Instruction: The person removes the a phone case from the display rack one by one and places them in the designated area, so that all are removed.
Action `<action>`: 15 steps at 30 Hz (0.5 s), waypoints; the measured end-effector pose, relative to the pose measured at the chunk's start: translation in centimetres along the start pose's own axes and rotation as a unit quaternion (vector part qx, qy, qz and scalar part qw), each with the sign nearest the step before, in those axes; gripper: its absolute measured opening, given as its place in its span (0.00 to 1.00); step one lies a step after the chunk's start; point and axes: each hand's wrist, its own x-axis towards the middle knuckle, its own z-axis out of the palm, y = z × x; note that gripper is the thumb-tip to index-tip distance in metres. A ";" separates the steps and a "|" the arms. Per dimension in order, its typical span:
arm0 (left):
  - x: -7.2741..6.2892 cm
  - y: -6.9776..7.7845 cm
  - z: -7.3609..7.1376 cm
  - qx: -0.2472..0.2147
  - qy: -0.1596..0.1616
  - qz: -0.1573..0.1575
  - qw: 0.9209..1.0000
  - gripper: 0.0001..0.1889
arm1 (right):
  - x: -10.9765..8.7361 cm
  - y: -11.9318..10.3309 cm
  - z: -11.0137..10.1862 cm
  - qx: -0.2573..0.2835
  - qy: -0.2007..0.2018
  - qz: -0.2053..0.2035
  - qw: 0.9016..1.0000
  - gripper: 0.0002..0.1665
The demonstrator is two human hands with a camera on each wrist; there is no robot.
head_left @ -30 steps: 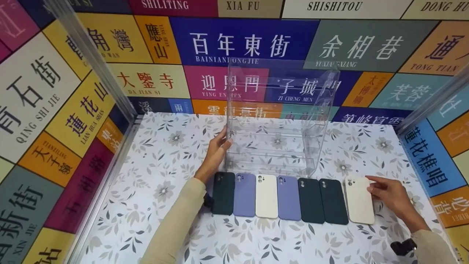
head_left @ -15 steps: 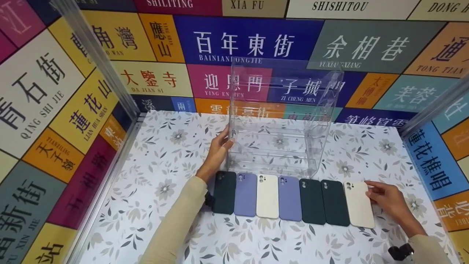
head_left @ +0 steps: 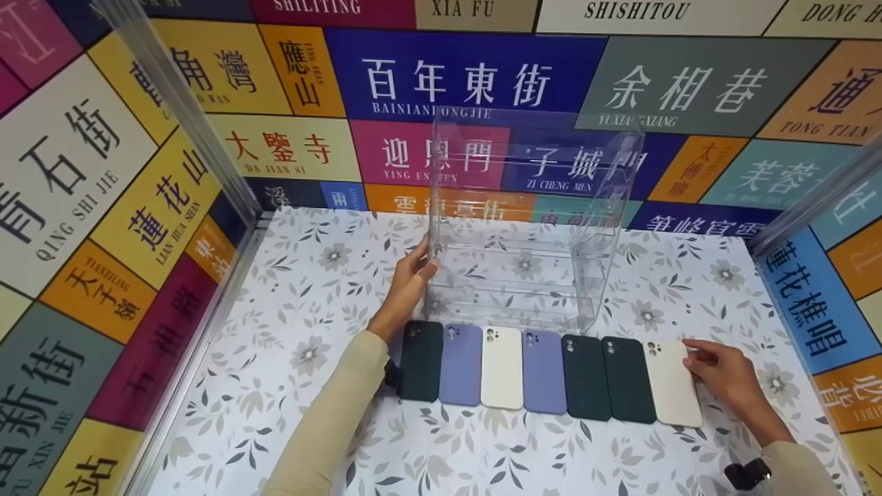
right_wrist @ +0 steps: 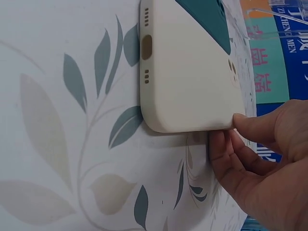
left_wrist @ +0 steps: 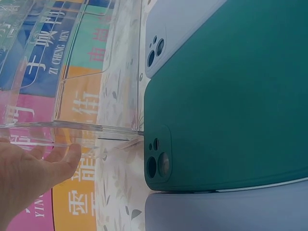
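Note:
In the head view, a row of phone cases lies flat, camera holes at the far end. My right hand [head_left: 727, 372] is at the right end, pinching the far right corner of a cream phone case [head_left: 675, 386]; the right wrist view shows the thumb [right_wrist: 250, 126] at its edge and fingers bent below. My left hand [head_left: 411, 282] grips the left side of a clear tiered display rack [head_left: 510, 275] standing behind the row. In the left wrist view, the left hand [left_wrist: 41, 171] is at the rack's transparent side panel.
Left of the cream case lie a dark green case [head_left: 628, 382], a purple case [head_left: 544, 372], a white case [head_left: 501, 368] and several others, side by side. The floral tabletop [head_left: 310, 413] is bounded by sign-printed walls [head_left: 455, 76] behind and at both sides.
The cream case at the right end has moved left, closing the gap to the dark green case beside it, with my right hand moving along. My left hand stays on the rack.

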 end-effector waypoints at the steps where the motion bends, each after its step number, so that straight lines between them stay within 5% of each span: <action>1: 0.0 0.0 0.0 0.001 -0.001 0.000 1.000 0.34 | 0.0 -0.1 0.1 -0.004 0.004 0.001 1.000 0.27; 8: -0.1 0.0 -0.1 0.020 0.001 -0.014 1.000 0.35 | 0.6 -0.6 0.3 -0.032 0.024 -0.008 0.999 0.25; 15: -1.3 0.2 -2.4 0.120 0.012 -0.025 0.992 0.35 | 1.5 -2.4 0.5 -0.038 0.068 -0.076 0.994 0.19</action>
